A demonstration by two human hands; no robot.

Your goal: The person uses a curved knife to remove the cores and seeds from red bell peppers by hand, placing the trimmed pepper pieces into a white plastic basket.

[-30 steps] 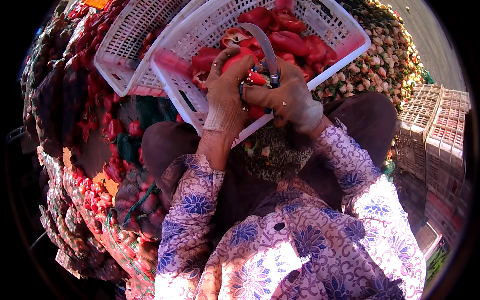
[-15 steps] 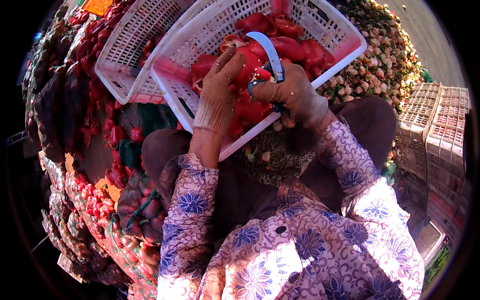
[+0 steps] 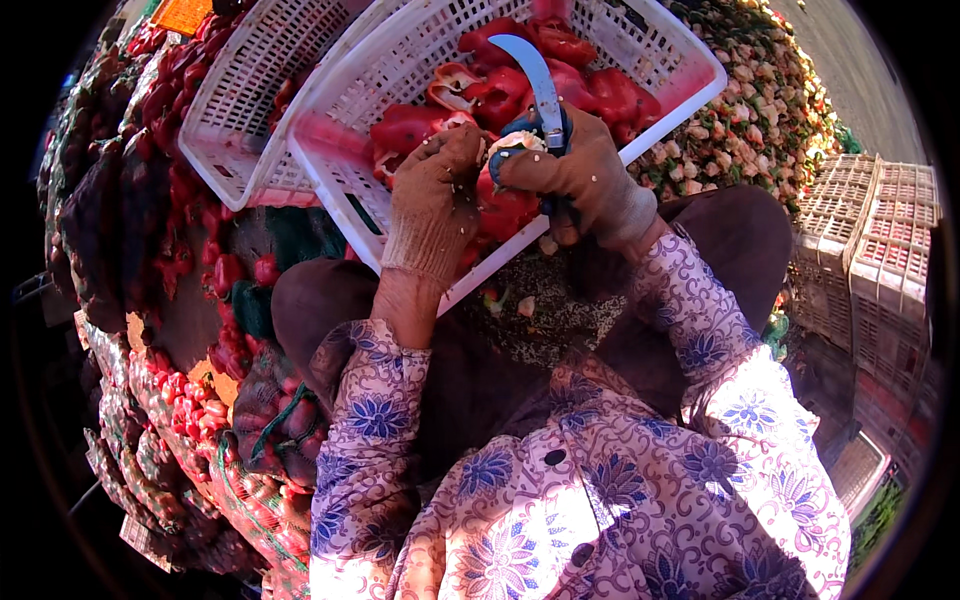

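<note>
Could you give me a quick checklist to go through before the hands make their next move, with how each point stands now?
1. Knife gripped in the right hand: ok, the fingers are closed around its handle.
2. Knife tip away from the left hand: ok, it curves up above that hand, apart from it.
3. Both hands gloved: ok.
4. Right hand free of scraps: not ok, a pale, seedy core sits by its thumb.
5. Left hand empty: cannot tell, its curled fingers hide what may be there.
6. Peppers inside the crate in front: ok, red pieces lie within its walls.
</note>
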